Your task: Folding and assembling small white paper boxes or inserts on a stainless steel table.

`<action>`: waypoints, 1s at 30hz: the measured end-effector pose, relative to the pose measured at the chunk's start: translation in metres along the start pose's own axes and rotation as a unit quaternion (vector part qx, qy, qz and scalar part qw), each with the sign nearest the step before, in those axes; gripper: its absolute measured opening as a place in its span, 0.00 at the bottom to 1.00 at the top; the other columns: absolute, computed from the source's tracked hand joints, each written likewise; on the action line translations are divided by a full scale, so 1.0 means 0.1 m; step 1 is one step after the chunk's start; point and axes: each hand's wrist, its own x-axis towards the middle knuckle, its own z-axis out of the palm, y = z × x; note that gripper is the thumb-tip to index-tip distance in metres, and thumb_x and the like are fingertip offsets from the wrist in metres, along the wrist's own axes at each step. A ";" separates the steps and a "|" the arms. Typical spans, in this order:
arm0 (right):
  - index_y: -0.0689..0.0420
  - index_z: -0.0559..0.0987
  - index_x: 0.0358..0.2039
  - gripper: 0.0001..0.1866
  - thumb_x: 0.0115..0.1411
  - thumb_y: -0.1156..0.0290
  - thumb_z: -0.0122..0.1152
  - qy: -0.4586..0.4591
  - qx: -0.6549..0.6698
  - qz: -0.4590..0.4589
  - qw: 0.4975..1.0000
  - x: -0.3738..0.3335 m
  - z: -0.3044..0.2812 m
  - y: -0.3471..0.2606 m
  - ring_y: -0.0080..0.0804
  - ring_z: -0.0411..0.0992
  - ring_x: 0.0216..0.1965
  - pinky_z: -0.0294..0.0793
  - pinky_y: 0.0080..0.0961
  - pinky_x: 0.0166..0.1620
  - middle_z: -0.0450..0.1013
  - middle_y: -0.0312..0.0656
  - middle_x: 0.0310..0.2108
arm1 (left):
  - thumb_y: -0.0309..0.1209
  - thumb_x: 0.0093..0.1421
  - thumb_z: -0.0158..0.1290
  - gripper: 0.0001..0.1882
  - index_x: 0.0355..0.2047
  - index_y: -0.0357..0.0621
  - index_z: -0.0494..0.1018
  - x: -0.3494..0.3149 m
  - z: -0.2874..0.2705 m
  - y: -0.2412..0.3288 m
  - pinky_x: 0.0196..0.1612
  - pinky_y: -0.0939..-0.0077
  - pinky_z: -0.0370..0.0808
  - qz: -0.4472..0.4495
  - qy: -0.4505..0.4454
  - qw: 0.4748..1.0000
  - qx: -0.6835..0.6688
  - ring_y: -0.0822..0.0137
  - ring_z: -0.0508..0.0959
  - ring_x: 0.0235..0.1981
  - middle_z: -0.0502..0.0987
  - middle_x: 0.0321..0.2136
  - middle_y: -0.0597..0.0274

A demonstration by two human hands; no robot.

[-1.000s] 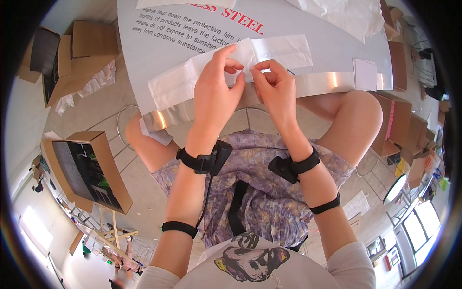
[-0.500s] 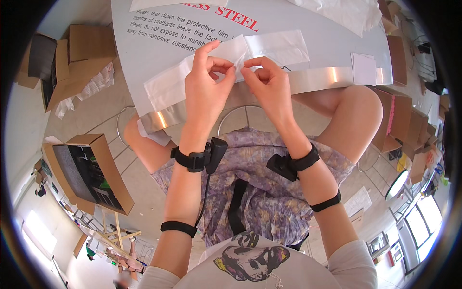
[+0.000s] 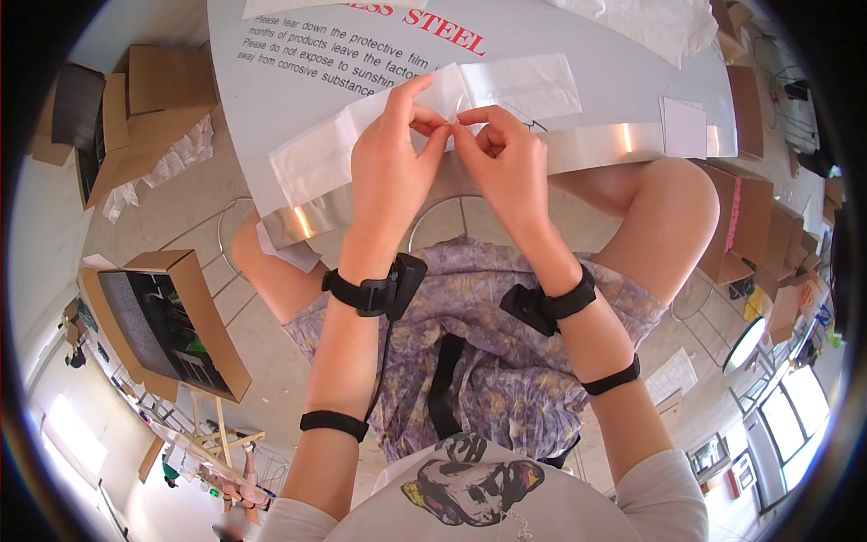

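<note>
My left hand (image 3: 394, 176) and my right hand (image 3: 508, 167) meet over the near edge of the table (image 3: 623, 86). Thumb and index finger of each hand are pinched together, and the fingertips of the two hands almost touch. Whatever lies in the pinches is too small to make out. Behind and beneath the hands a translucent white plastic sleeve (image 3: 519, 86) spreads across the tabletop, creased near its middle. A thin dark line shows just beyond my right knuckles.
A pale card (image 3: 684, 128) lies at the table's right edge. More white wrapping (image 3: 646, 23) covers the far side. An open carton (image 3: 167, 325) stands at left, with other cardboard boxes (image 3: 763, 217) at right. My bare knees flank the metal table rim (image 3: 596, 149).
The left hand has shifted slightly right and its fingertips have come closer to those of the right hand. The plastic sleeve has barely moved.
</note>
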 end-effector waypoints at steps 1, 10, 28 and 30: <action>0.61 0.82 0.35 0.09 0.57 0.68 0.65 0.003 -0.012 -0.009 1.000 0.00 0.00 0.00 0.21 0.65 0.15 0.64 0.23 0.22 0.70 0.37 0.13 | 0.24 0.57 0.61 0.27 0.57 0.50 0.68 0.00 0.00 0.00 0.42 0.72 0.72 0.005 -0.001 1.000 0.009 0.68 0.80 0.35 0.83 0.31 0.67; 0.61 0.80 0.33 0.07 0.58 0.70 0.62 0.021 -0.018 0.010 1.000 0.02 -0.01 -0.04 0.21 0.64 0.14 0.63 0.24 0.21 0.70 0.38 0.12 | 0.23 0.56 0.62 0.26 0.56 0.47 0.70 0.03 0.02 0.00 0.41 0.73 0.73 0.023 0.014 1.000 -0.006 0.69 0.80 0.34 0.82 0.31 0.66; 0.64 0.76 0.33 0.08 0.62 0.70 0.58 0.001 0.110 0.139 0.984 0.04 -0.09 0.02 0.17 0.66 0.16 0.62 0.22 0.23 0.71 0.36 0.13 | 0.23 0.62 0.57 0.19 0.52 0.34 0.67 -0.27 -0.50 -0.38 0.45 0.72 0.78 -0.222 0.312 0.792 -0.475 0.68 0.77 0.44 0.75 0.41 0.57; 0.64 0.76 0.33 0.09 0.62 0.70 0.58 -0.003 0.106 0.140 0.984 0.05 -0.09 0.03 0.17 0.66 0.16 0.62 0.21 0.23 0.71 0.36 0.13 | 0.24 0.63 0.56 0.18 0.52 0.34 0.67 -0.31 -0.54 -0.46 0.46 0.70 0.78 -0.221 0.334 0.767 -0.502 0.67 0.77 0.45 0.75 0.41 0.56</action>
